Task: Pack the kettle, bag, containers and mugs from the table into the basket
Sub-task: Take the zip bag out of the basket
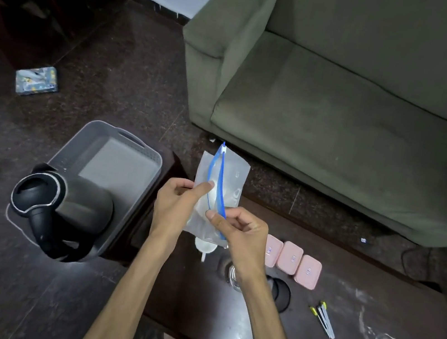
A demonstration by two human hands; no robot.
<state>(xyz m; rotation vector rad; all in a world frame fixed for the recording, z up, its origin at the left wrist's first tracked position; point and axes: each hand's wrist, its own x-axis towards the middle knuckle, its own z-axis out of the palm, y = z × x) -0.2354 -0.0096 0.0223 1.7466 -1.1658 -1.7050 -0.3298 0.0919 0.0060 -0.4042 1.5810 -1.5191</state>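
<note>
- The kettle (64, 202) lies on its side in the grey basket (119, 153) at the left; it looks hard and heavy, best lifted by its handle.
- The left hand (174, 205) pinches the left edge of the bag (221, 186), held above the bench (339, 319).
- The right hand (242, 231) pinches the bag's blue zip strip. The bag looks light, limp and slippery; the stiffer zip edge suits holding.
- The three pink containers (291, 260) sit in a row at the right, rigid and light.
</note>
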